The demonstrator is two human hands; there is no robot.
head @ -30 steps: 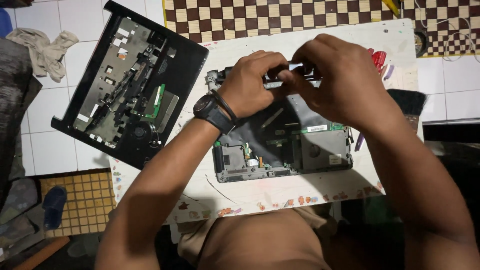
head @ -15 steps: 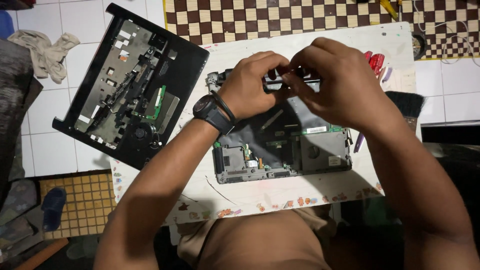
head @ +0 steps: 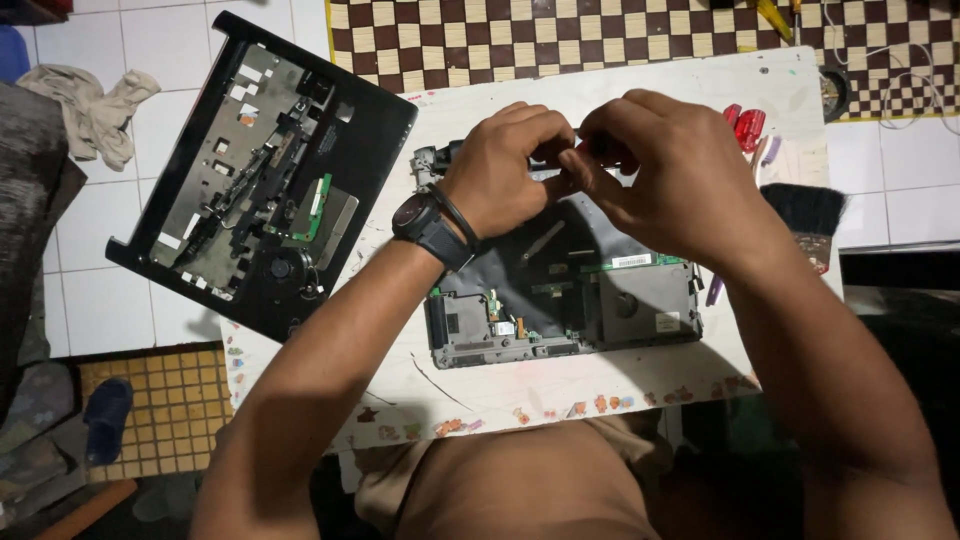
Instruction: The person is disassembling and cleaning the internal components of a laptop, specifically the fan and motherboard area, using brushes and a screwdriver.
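An opened laptop base (head: 560, 300) with bare circuit boards lies on a small white table (head: 600, 385). My left hand (head: 510, 170), a black watch on its wrist, is closed over the base's far edge near a hinge (head: 430, 165). My right hand (head: 660, 170) meets it there, fingers pinched on a small dark part; what lies between the fingertips is hidden. A second black laptop shell (head: 270, 200) lies tilted at the table's left, partly over the floor.
A black brush (head: 805, 215) and red-handled tools (head: 745, 125) lie at the table's right edge. A checkered mat (head: 560, 40) runs behind the table. A crumpled cloth (head: 95, 105) lies on white floor tiles at far left.
Both hands have stayed at the base's far edge; the fingers have shifted slightly closer together. The laptop parts have not moved.
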